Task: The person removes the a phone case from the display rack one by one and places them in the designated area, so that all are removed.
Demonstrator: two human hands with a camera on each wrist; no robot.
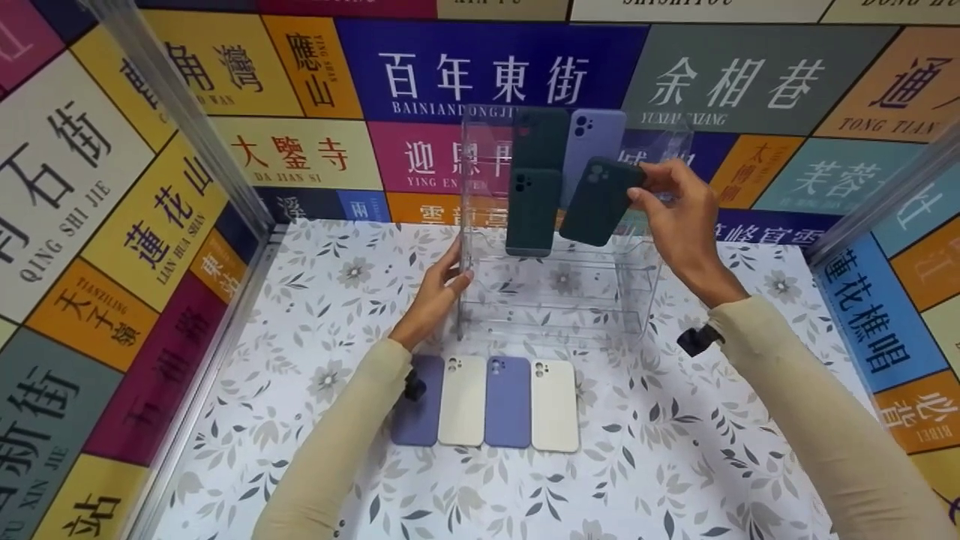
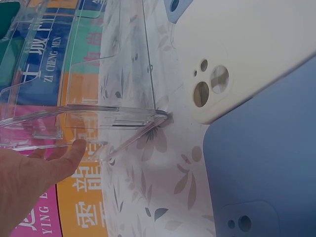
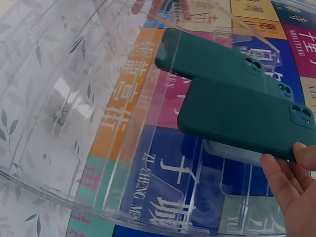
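My right hand [image 1: 681, 221] pinches a dark green phone case [image 1: 602, 202] by its upper right edge, thumb in front. The case hangs tilted before a clear acrylic display rack [image 1: 551, 311], overlapping a light purple phone case [image 1: 598, 135] on the upper tier. Left of it, another dark green case [image 1: 532, 214] stands in front of a further green one [image 1: 538, 135]. At the rack's left side panel, my left hand [image 1: 436, 296] holds the edge; in the left wrist view its fingers [image 2: 74, 157] lie against the clear plastic.
Purple and cream phone cases, including a cream case [image 1: 555, 405] and a purple case [image 1: 508, 401], lie in a row on the flower-patterned tabletop [image 1: 637, 480] before the rack. Walls with colourful street-sign panels [image 1: 491, 64] enclose the back and sides.
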